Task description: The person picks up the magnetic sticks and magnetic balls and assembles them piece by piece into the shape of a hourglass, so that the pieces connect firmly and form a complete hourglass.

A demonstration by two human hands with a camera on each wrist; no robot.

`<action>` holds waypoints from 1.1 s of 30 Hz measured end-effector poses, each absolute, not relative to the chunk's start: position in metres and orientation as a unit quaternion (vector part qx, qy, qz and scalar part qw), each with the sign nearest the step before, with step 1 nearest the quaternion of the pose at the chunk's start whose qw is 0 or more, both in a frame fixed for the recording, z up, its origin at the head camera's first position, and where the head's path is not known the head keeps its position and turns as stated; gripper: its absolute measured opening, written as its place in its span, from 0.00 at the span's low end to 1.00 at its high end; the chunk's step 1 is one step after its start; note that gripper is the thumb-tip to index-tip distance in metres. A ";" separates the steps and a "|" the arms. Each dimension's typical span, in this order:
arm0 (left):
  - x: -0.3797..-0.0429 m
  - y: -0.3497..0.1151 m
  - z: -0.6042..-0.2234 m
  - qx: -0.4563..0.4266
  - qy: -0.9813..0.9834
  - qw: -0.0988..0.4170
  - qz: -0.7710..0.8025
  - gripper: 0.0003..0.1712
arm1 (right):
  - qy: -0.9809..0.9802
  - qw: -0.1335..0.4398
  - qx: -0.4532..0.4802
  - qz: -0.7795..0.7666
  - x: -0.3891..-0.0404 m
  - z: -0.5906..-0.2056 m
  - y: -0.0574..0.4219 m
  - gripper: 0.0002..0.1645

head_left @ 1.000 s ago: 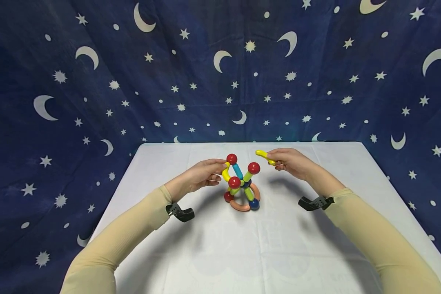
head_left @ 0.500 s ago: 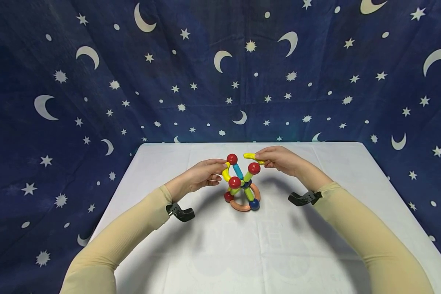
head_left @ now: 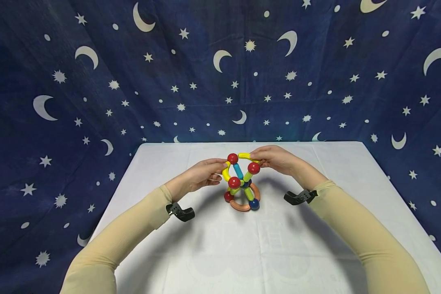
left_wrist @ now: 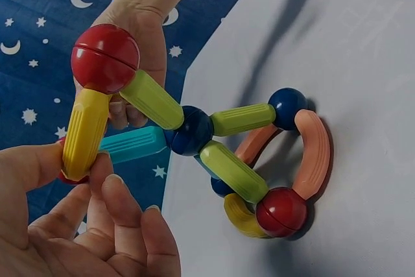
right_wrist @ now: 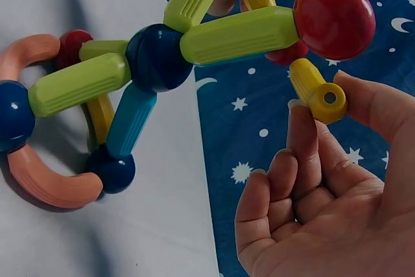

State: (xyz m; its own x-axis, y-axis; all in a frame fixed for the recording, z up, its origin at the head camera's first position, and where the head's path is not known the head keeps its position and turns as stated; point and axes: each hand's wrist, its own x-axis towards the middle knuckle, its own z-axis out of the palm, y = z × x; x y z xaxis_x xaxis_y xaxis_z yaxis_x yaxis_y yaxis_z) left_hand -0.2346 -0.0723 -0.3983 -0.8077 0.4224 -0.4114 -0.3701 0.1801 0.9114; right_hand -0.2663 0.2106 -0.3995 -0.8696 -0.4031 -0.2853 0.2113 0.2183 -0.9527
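Note:
A magnetic ball-and-stick model stands on the table. Its central blue ball carries green sticks and a light-blue stick, topped by a back red ball, a front red ball and a right red ball. My left hand pinches a curved yellow stick that spans the front and back red balls. Between thumb and fingers of my right hand is another curved yellow stick, its far end right by the back red ball. Its near end shows a round metal tip.
Curved orange sticks, a curved yellow stick, blue balls and a lower red ball form the model's ring base. The white-covered table meets a dark blue star-and-moon curtain behind.
My right hand has moved left with its yellow stick, bringing it from apart on the right to the gap between the back and right red balls. My left hand has stayed in place.

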 end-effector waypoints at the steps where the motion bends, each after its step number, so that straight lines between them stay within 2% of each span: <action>1: -0.235 -0.072 -0.398 0.018 0.702 0.310 0.641 0.28 | 0.739 0.248 -0.065 -0.623 -0.266 -0.399 0.210 0.26; 33: -0.236 -0.071 -0.402 0.006 0.702 0.309 0.642 0.26 | 0.713 0.259 -0.062 -0.649 -0.259 -0.395 0.211 0.29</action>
